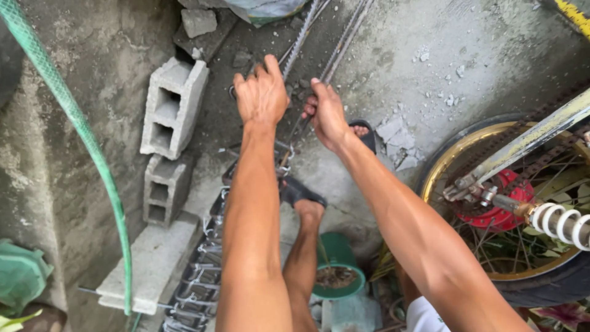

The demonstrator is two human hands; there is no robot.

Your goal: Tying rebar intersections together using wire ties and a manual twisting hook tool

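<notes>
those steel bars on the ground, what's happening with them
A person stands over a rebar cage lying on the concrete ground. The left hand and the right hand both grip the long steel bars running out of it. Sandalled feet flank the bars; hollow concrete blocks lie to one side, a motorcycle wheel to the other.

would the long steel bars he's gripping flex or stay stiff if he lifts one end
Probably mostly stiff: the ribbed steel bars run straight past both hands. Being long and thin, they may sag slightly. Wire ties bind them into a cage, so likely heavy.
</notes>
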